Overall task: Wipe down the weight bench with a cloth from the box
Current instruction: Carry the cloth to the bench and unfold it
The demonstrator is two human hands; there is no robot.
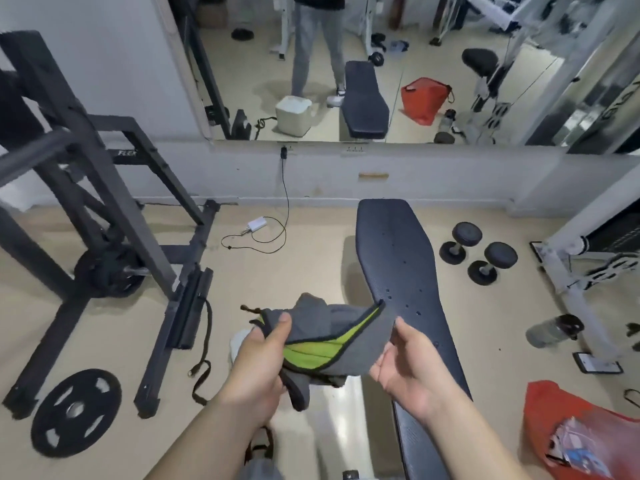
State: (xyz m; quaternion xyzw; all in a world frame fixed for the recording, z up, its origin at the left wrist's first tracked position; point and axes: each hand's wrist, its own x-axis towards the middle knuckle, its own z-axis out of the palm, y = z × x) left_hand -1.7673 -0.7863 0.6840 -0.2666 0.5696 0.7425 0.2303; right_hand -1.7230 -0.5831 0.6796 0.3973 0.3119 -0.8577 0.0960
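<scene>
A grey cloth with a lime-green inner side (322, 336) is stretched between both my hands, above the floor just left of the bench. My left hand (258, 362) pinches its left end with thumb on top. My right hand (410, 365) grips its right edge. The dark weight bench (398, 258) runs lengthwise away from me on the right, its pad bare. A white box (346, 420) sits on the floor below my hands, mostly hidden by them and the cloth.
A black rack with a loaded plate (110, 271) stands at left, a loose weight plate (74, 410) on the floor. Dumbbells (478, 254), a bottle (554, 330), a phone (597, 362) and a red bag (571, 431) lie right of the bench. A mirror (346, 64) lines the wall; a charger cable (259, 230) lies ahead.
</scene>
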